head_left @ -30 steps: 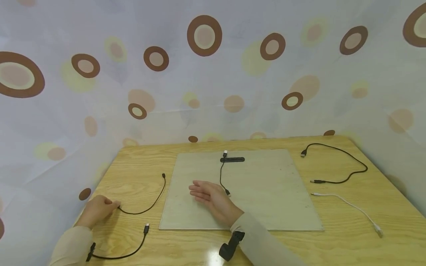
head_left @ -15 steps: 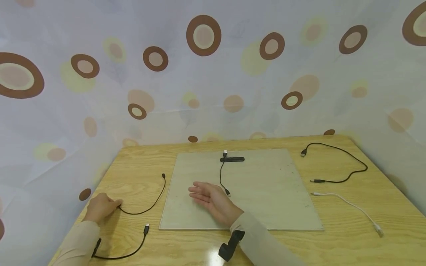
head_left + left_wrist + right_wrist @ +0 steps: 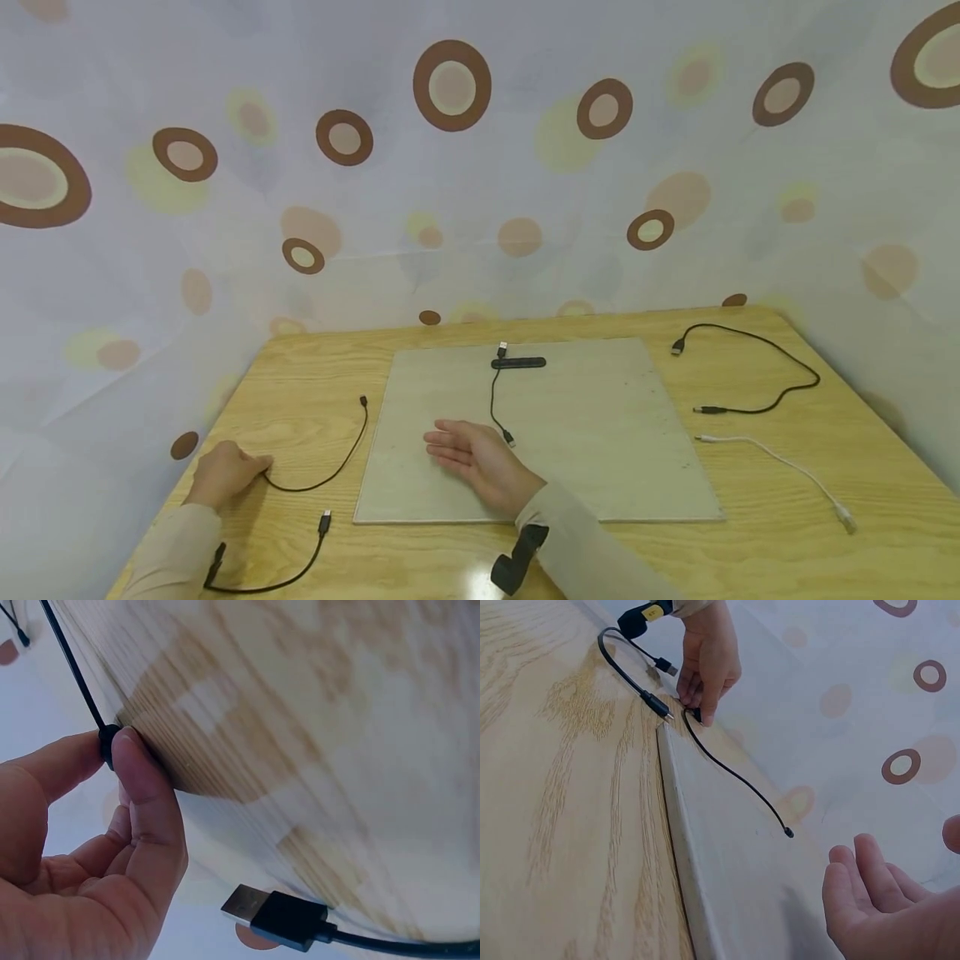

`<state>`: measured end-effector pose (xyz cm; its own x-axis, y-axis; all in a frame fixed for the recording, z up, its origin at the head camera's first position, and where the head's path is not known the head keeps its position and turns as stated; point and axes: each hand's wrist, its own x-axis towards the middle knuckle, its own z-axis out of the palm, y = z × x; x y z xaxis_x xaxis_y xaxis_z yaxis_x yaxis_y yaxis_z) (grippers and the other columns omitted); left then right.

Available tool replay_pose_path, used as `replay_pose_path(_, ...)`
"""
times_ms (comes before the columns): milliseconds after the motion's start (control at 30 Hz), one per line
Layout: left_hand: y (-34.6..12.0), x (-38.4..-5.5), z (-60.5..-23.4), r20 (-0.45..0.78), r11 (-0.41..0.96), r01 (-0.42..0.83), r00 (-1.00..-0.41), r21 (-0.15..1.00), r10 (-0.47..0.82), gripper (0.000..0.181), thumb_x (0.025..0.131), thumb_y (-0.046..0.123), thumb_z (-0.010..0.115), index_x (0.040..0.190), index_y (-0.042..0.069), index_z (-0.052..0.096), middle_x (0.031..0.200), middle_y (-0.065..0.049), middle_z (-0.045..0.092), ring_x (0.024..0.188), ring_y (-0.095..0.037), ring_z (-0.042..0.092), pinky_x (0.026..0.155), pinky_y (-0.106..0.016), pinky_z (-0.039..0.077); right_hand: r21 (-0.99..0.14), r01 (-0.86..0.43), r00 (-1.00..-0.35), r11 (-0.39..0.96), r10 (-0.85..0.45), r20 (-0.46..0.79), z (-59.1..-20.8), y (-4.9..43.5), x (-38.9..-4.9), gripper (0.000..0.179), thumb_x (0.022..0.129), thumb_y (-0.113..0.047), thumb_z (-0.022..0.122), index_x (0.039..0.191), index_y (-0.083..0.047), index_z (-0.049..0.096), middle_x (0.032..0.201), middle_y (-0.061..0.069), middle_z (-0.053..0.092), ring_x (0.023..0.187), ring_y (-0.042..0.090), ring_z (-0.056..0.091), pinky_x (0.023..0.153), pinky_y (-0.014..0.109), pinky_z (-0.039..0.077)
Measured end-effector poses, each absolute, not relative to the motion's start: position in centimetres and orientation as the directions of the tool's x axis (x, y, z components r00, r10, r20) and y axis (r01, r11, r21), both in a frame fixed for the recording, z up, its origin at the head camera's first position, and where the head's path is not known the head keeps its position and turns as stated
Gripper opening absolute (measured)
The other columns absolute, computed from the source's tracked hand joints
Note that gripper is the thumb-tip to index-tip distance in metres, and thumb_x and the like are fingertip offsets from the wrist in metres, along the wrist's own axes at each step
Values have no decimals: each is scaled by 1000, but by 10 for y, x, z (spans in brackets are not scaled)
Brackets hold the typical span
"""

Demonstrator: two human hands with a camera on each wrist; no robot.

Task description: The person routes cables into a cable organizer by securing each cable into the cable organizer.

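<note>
At the left of the table, my left hand (image 3: 225, 473) pinches one end of a thin black cable (image 3: 300, 489) between thumb and finger. The left wrist view shows the black plug (image 3: 109, 744) held at the fingertips. That cable curves right to a small black plug (image 3: 363, 401) lying on the wood. My right hand (image 3: 483, 462) is over the pale board (image 3: 600, 433), fingers extended and holding nothing. Beyond it, a short black USB cable (image 3: 492, 400) lies on the board, its upper end across a black slotted strip (image 3: 528, 362).
A thicker black USB cable (image 3: 325, 522) lies nearest the left forearm. On the right of the wooden table (image 3: 322, 362) are a long black cable (image 3: 776, 397) and a white cable (image 3: 802, 472). Patterned cloth (image 3: 375, 217) stands behind and along the sides.
My left hand has turned and shifted slightly right, still pinching the cable end. The right hand stays nearly still. The head view has shifted a little.
</note>
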<state>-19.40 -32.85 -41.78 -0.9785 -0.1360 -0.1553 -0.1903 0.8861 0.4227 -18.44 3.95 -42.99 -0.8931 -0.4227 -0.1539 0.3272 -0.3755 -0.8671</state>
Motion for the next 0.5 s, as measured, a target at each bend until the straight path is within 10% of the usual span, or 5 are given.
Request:
replay_pose_path(267,-330,-192,-420,-188,832,-236,-969,503,-161,35,90,24,63,73,-5,73,55,-2,65,53,-14,60,79,-53,48,-871,333,-893,-361,-417,-169,-432,41,-183,47,103,-15,37,141,13,33,138,31,45,130,40,44,109,44,34)
replay_pose_path(500,-339,-194,-424,-183,782,-240,-970,576,-163,35,91,24,63,78,-7,73,58,-2,67,53,-10,64,72,-35,54,-875,343,-885,-342,-430,-179,-432,38,-182,46,103,-15,38,140,12,36,135,28,50,128,38,46,109,44,35)
